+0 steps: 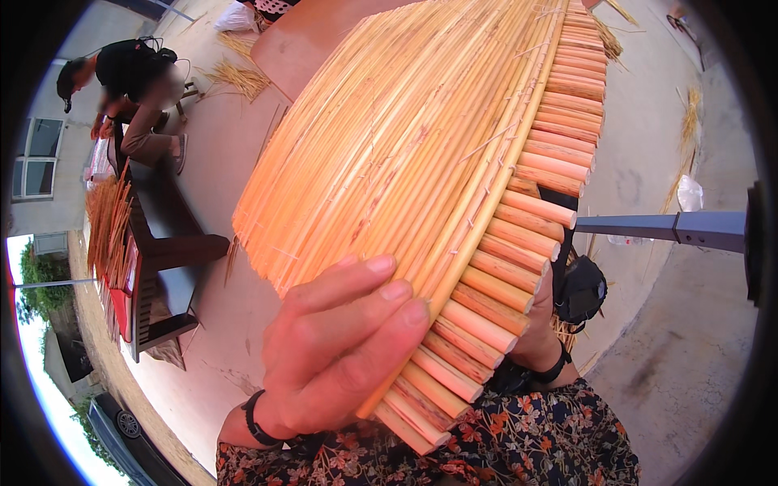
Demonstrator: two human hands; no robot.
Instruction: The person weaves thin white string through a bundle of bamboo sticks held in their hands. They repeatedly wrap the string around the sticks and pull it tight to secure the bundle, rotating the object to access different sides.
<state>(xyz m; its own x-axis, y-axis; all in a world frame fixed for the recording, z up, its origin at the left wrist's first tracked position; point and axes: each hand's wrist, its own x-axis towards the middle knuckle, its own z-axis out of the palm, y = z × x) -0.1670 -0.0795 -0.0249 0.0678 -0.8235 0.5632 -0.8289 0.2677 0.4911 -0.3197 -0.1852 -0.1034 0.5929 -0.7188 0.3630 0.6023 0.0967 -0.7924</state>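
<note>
A wide woven panel of pale straw reeds (pixel 389 138) fills the middle of the view, with a stitched long strip along its right side and a row of short, thick, cut sticks (pixel 490 308) jutting out beyond it. My left hand (pixel 348 348) grips the panel's lower edge, its fingertips pressed on the top beside the stitched strip and its thumb out of sight. My right hand (pixel 541 324) is behind the stick row on the right, mostly hidden underneath, with the wrist and a dark band showing; what its fingers do cannot be seen.
A person (pixel 130 85) bends over a dark wooden bench (pixel 182 247) with straw bundles (pixel 109 219) at the left. A reddish board (pixel 288 44) lies behind the panel. A grey metal pole (pixel 673 223) crosses at the right; loose straw (pixel 231 77) litters the floor. A car (pixel 121 433) stands lower left.
</note>
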